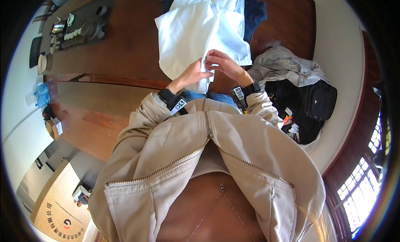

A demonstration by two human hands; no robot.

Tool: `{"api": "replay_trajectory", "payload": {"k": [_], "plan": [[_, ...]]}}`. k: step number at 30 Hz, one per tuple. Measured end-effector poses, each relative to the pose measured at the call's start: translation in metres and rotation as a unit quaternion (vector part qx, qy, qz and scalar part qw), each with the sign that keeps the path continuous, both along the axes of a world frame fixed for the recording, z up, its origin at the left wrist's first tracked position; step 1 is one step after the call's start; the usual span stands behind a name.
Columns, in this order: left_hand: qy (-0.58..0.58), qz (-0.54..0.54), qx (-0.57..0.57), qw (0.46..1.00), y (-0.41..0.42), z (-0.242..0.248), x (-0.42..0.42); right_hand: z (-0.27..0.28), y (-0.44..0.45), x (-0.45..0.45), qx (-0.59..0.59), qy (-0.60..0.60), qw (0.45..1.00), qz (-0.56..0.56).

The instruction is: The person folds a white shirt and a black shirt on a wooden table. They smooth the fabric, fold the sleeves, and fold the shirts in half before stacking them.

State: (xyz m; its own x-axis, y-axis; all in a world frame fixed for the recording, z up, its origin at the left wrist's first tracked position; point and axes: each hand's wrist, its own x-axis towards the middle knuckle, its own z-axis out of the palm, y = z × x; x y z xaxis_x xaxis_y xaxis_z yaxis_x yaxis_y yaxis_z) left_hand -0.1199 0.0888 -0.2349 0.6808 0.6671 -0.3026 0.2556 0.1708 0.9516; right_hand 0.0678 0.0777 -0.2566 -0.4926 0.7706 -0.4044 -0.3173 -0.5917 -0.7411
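A white cloth garment lies over the front edge of the wooden table, its near part hanging towards my lap. My left hand grips a folded edge of it, the thumb pointing right. Just to the right, my right hand has bent fingers at the same edge; whether they pinch the fabric I cannot tell. Dark blue fabric shows beneath the white cloth on its right side. Each wrist wears a black band with a printed tag.
A tea tray with cups and a metal kettle stands at the table's far left. To the right are a crumpled grey cloth and a black bag. Water bottles stand left; a person is at lower left.
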Motion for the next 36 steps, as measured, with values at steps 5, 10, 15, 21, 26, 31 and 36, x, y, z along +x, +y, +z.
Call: {"api": "replay_trajectory", "payload": {"k": [5, 10, 15, 21, 26, 31, 36], "plan": [[-0.007, -0.032, -0.114, 0.993, -0.001, 0.018, -0.009, 0.011, -0.001, -0.002, 0.059, -0.159, 0.985, 0.039], [-0.076, 0.007, -0.178, 0.981, -0.006, 0.023, -0.012, 0.015, -0.005, 0.001, -0.002, -0.033, 0.997, -0.065], [-0.082, 0.048, -0.203, 0.975, -0.012, 0.012, -0.016, 0.013, -0.013, 0.012, -0.046, 0.033, 0.993, -0.107], [-0.034, 0.112, -0.171, 0.978, -0.011, 0.018, -0.035, 0.014, -0.017, 0.024, -0.057, 0.007, 0.988, -0.147], [-0.060, 0.173, -0.119, 0.976, -0.018, 0.050, -0.045, 0.026, -0.017, 0.021, -0.025, -0.084, 0.986, -0.145], [-0.037, 0.144, -0.084, 0.985, -0.031, 0.058, -0.015, 0.045, -0.010, -0.016, 0.009, -0.005, 0.994, -0.110], [-0.008, 0.197, -0.082, 0.977, -0.038, 0.049, -0.001, 0.054, 0.004, -0.025, 0.029, -0.048, 0.997, -0.047]]}}
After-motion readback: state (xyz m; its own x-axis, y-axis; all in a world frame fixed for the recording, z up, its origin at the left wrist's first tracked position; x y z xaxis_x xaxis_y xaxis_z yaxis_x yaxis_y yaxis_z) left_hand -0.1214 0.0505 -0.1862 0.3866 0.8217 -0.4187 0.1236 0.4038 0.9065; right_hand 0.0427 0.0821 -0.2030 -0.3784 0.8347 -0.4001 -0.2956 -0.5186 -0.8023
